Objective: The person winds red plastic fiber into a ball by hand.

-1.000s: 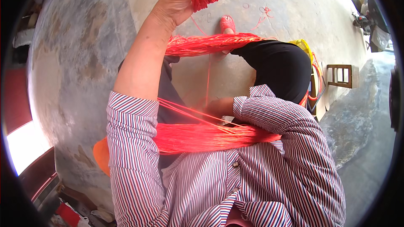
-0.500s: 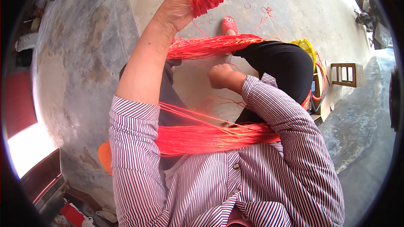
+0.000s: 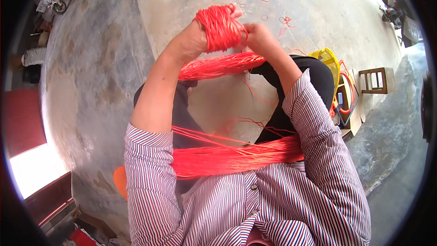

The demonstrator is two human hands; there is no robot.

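Note:
Red cord (image 3: 221,28) is wound in many turns around my left hand (image 3: 193,41), whose fingertips poke out past the turns. Close against the right side of this winding, my right hand (image 3: 260,38) is closed, with a strand of the cord at its fingers; its fingertips are partly hidden. A big red skein loops over my knees, its far side (image 3: 218,67) passing below my hands and its near side (image 3: 236,156) lying across my lap. A few loose strands rise apart from the near side.
To the right of my knee are a yellow mesh basket (image 3: 336,64) and a cardboard box (image 3: 353,118), with a small wooden stool (image 3: 377,80) beyond. Cord scraps (image 3: 285,21) lie on the concrete floor. Something orange (image 3: 119,181) shows by my left elbow.
My left hand has come down and nearer with its wound cord. My right hand has moved up from between the knees to meet it.

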